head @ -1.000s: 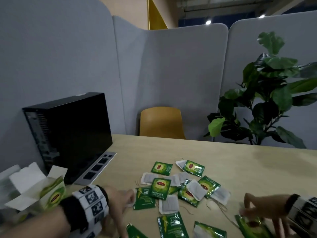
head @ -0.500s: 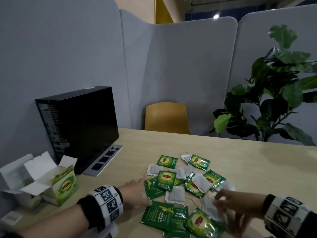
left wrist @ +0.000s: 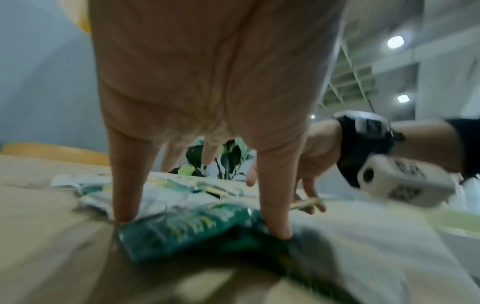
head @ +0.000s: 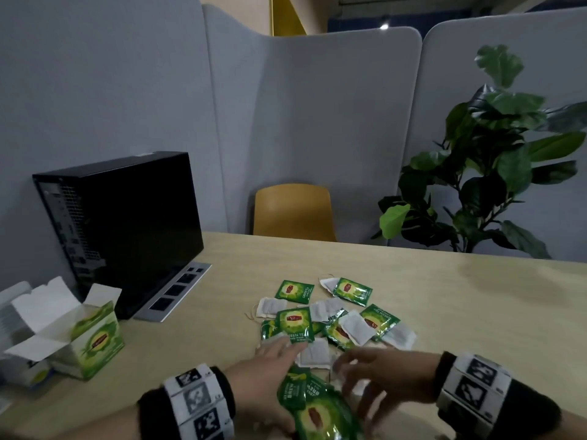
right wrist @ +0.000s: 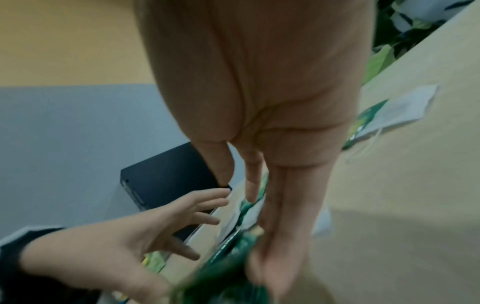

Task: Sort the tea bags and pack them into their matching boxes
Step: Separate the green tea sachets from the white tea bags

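Leftward, standing on the pale wooden table (head: 444,300) with flaps open, a green-and-white cardboard tea box (head: 85,341), contents hidden. Lying mid-table, scattered green foil sachets (head: 293,322) reading "GREEN TEA" among white paper tea bags (head: 314,355). Pressing a near sachet (left wrist: 187,228) with straight spread fingers, left hand (head: 270,365); right hand (head: 381,374) spreading beside, grip impossible to tell.

Head view: looked forward and down across the table (head: 476,296) toward a chair (head: 293,211).
Left wrist view: sat low and close behind the left hand (left wrist: 207,92), facing the plant (left wrist: 221,158).
Right wrist view: looked along the right hand (right wrist: 272,92), close.
Shared: tea packets (head: 295,322), both hands.
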### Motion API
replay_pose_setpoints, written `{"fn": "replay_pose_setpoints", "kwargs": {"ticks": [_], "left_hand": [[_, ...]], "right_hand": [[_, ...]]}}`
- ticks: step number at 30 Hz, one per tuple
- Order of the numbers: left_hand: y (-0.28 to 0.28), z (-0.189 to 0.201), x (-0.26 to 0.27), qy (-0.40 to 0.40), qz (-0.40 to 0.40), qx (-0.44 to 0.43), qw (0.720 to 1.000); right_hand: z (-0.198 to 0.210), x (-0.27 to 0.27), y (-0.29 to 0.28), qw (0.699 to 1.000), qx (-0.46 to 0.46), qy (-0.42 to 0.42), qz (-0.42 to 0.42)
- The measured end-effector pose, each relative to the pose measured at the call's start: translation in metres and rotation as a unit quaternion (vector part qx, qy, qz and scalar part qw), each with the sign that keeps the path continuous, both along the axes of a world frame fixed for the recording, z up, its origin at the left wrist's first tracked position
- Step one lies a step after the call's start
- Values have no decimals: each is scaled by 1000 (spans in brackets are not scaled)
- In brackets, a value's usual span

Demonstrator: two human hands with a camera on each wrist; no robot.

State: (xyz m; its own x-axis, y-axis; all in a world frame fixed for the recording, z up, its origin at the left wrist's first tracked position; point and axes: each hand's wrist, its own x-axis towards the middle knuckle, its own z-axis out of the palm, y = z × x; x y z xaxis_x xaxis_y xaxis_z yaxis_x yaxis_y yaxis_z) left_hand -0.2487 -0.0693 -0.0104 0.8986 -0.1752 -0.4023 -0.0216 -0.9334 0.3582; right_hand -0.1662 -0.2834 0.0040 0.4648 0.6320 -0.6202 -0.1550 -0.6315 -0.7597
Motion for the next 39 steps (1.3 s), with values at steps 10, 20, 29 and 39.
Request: {"fn": "replay_pose_setpoints", "kwargs": {"ticks": [10,20,29,39], "left_hand": [[38,20,82,-51,131,-31,990],[41,15,158,-110,158,-116,974],[40,-3,180,-21,61,-20,998],[41,-3,179,23,-2,-39,999]], "right_hand": [[13,93,-18,943,-171,-264,-107],[8,150,31,921,-154,-353,-53],[-7,148,51,915,-180,-354,77],[-6,149,51,894,-221,-376,104]]}}
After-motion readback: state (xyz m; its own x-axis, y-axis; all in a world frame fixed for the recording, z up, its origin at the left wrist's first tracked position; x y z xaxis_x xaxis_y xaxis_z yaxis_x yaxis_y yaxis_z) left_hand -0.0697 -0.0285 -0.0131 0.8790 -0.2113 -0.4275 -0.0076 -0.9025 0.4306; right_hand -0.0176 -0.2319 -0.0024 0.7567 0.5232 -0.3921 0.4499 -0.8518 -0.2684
